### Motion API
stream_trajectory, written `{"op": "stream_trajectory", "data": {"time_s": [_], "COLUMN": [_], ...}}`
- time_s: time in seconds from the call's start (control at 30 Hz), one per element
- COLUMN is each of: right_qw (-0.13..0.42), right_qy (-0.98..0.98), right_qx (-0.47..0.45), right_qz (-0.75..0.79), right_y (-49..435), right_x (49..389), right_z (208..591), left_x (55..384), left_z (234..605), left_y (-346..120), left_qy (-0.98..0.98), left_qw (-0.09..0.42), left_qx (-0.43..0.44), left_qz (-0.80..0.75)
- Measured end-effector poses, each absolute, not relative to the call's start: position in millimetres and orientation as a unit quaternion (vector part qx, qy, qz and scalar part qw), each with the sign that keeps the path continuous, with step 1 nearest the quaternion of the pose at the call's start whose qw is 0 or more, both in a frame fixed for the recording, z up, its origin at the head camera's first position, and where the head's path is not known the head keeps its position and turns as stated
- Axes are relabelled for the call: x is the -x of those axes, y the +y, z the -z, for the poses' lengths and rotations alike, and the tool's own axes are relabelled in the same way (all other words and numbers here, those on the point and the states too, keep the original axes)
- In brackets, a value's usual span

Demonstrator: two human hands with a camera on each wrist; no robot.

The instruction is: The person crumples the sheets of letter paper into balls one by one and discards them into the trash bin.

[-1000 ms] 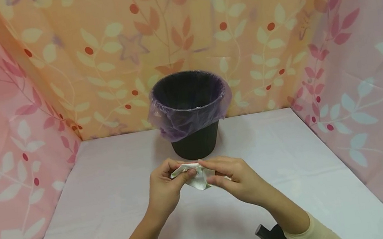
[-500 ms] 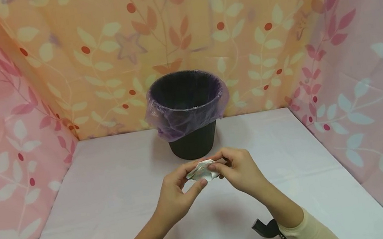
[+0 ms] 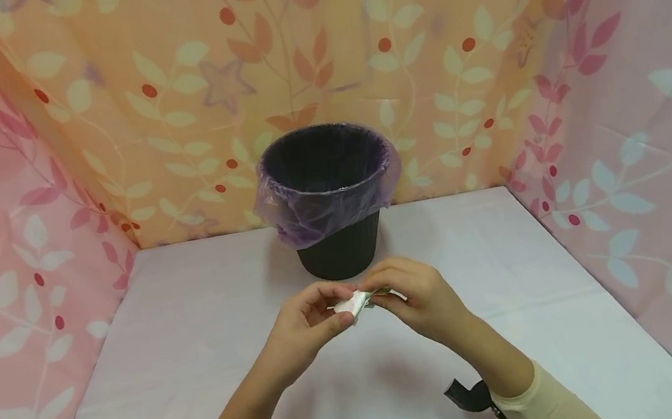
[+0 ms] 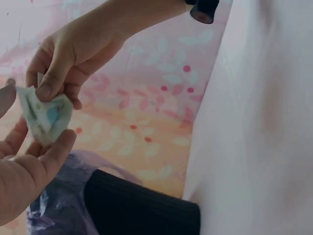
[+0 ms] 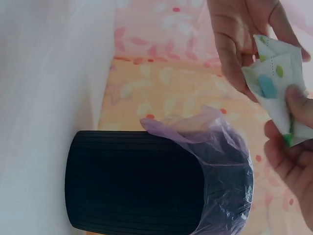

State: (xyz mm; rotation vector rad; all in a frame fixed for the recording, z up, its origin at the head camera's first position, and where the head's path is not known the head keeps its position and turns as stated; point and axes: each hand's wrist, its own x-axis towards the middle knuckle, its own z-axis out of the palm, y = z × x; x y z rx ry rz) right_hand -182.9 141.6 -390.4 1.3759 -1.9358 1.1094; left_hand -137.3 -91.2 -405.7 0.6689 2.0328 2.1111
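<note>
A small folded wrapper (image 3: pixel 353 305), white with green leaf prints, a blue patch and a dotted line, is held up between both hands in front of the bin. My left hand (image 3: pixel 308 326) pinches its left side between thumb and fingers. On the other side my right hand (image 3: pixel 424 298) grips it, fingers curled over. The right wrist view shows the wrapper (image 5: pixel 276 78) creased into layers, the right thumb pressing on it. From the left wrist, the right hand (image 4: pixel 73 58) appears above the wrapper (image 4: pixel 49 115) and the left hand (image 4: pixel 24 181) below.
A black bin (image 3: pixel 342 252) with a purple bag (image 3: pixel 324 218) folded over its rim stands at the back of the white table (image 3: pixel 196 317). Leaf-patterned cloth (image 3: pixel 179 117) hangs behind and on both sides. Black wrist mounts (image 3: pixel 468 396) sit at the sleeves.
The wrapper has been turned and folded narrower between the fingers. Compared with a second ago, the left hand has shifted slightly right and its thumb has moved to the wrapper's near edge.
</note>
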Motion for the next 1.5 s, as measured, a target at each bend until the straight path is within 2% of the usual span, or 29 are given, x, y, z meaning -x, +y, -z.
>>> {"op": "stream_trajectory", "data": {"time_s": [0.13,0.23,0.33,0.77,0.87,1.0,1.1,1.3,1.5], "right_qw": [0.336,0.373,0.386,0.372,0.321,0.220,0.193,0.249,0.291], "right_qy": [-0.652,-0.619,-0.602,-0.650,-0.686,-0.737,-0.761,-0.735,-0.659], "right_qx": [-0.561,-0.582,-0.587,-0.542,-0.521,-0.491,-0.471,-0.465,-0.476], "right_qz": [-0.383,-0.373,-0.379,-0.381,-0.393,-0.409,-0.401,-0.427,-0.504], "right_y": [136.8,133.3,130.1,126.9,129.7,138.0,143.5,141.3,128.4], "right_x": [182.8,182.0,180.4,170.8,168.7,168.1,169.5,175.4,174.5], "right_z": [388.5,388.2,389.6,393.3,391.5,385.8,382.4,387.2,400.8], "left_x": [134.3,130.6,127.4,127.2,126.7,126.9,128.6,132.0,133.1], "left_z": [400.2,396.8,395.1,403.2,402.1,401.3,402.7,408.2,414.3], "left_y": [-94.5,-93.2,-89.9,-81.7,-83.3,-85.4,-86.1,-84.2,-80.6], "left_qy": [0.684,0.707,0.727,0.757,0.769,0.786,0.789,0.784,0.777], "left_qw": [0.117,0.111,0.086,-0.005,-0.033,-0.073,-0.097,-0.145,-0.220], "left_qx": [-0.232,-0.247,-0.247,-0.232,-0.230,-0.224,-0.220,-0.243,-0.262], "left_qz": [-0.682,-0.654,-0.635,-0.610,-0.595,-0.571,-0.565,-0.553,-0.529]}}
